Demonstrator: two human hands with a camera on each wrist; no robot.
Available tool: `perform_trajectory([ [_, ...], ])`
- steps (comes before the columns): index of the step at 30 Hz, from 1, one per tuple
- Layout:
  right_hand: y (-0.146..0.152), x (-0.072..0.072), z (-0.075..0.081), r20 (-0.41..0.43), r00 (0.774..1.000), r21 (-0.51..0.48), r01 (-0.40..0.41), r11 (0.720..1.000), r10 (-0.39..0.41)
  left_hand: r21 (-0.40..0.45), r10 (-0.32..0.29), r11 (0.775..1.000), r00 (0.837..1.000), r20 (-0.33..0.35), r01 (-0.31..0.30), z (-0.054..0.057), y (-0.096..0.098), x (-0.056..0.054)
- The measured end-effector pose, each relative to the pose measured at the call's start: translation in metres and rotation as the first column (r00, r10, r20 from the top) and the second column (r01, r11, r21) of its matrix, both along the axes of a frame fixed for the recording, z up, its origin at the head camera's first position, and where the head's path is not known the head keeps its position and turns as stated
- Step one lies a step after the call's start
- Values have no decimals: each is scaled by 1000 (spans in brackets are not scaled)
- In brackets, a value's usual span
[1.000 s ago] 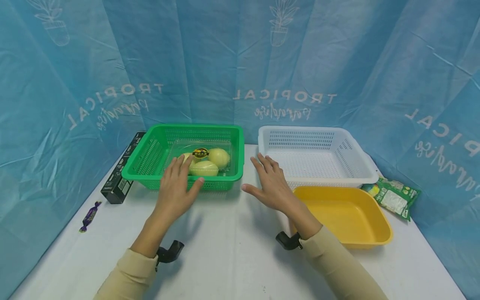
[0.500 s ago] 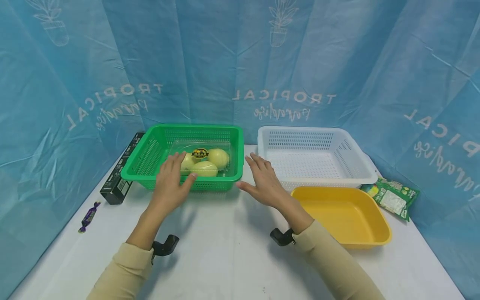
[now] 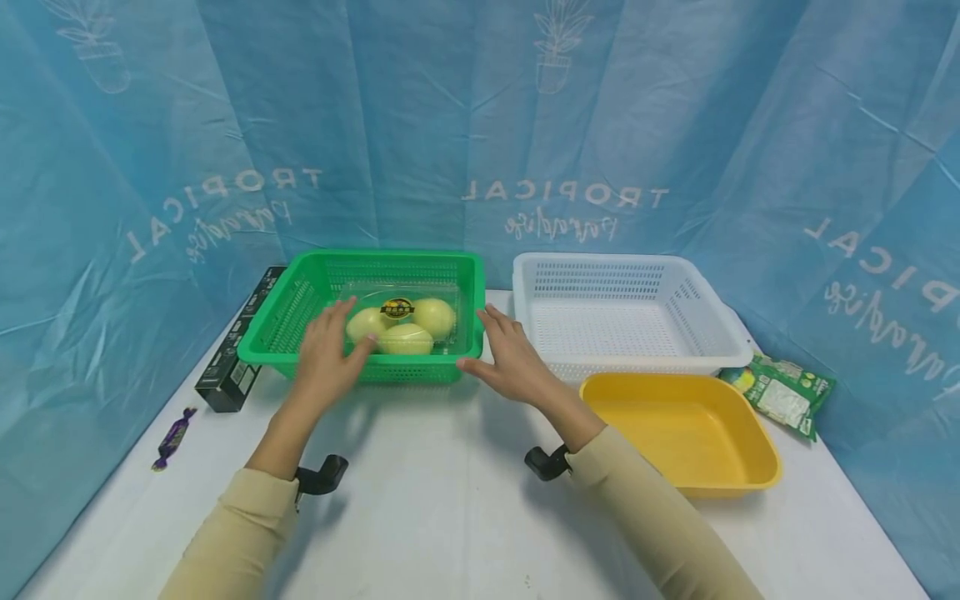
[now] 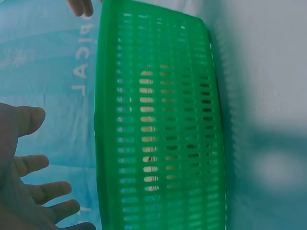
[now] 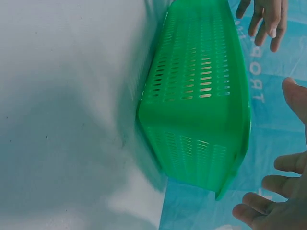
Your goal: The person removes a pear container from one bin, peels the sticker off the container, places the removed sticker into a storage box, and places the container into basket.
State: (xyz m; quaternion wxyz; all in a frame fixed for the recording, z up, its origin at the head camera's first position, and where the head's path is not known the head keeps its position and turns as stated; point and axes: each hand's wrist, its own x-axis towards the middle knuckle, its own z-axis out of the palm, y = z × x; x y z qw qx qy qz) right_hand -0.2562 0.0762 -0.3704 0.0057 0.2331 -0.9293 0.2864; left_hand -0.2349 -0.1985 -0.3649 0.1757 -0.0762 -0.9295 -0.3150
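A green basket (image 3: 375, 372) stands at the back left of the table. Inside it lies a clear plastic box (image 3: 442, 292) of several pale yellow-green round fruits (image 3: 406, 338), with a black and gold label on its lid. My left hand (image 3: 327, 358), fingers spread, hovers above the basket's front rim and overlaps it in the head view. My right hand (image 3: 512, 360) is at the basket's right front corner, fingers extended and thumb toward the rim. Both wrist views show the hands beside the green basket wall (image 4: 158, 124), holding nothing.
A white basket (image 3: 622, 364) stands at the back right, with a yellow tub (image 3: 678, 433) in front. A green snack packet (image 3: 787, 395) lies at the right. On the left are a long black box (image 3: 231, 375) and a purple wrapped candy (image 3: 174, 438). A blue curtain (image 3: 420, 125) hangs behind.
Both hands have moved left, the right one from the gap between the baskets to the green basket's corner. The basket and the fruit box stay in place.
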Motion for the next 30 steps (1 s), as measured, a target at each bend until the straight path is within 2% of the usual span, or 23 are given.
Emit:
perform_trajectory([
  [5,-3,-3,0,30,1000,-22,4,1000,-3,-2,10,1000,1000,11,-10,0,-8,-8],
  [17,-8,-10,-4,40,999,-28,22,999,-21,-3,0,1000,996,93,1,1,-22,-25],
  [24,-13,-15,-8,65,997,-49,32,998,-28,5,-8,1000,986,169,7,-1,-30,-34],
  [30,-15,-17,-10,89,995,-35,44,998,-40,1,-11,1000,980,201,11,-2,-34,-43],
])
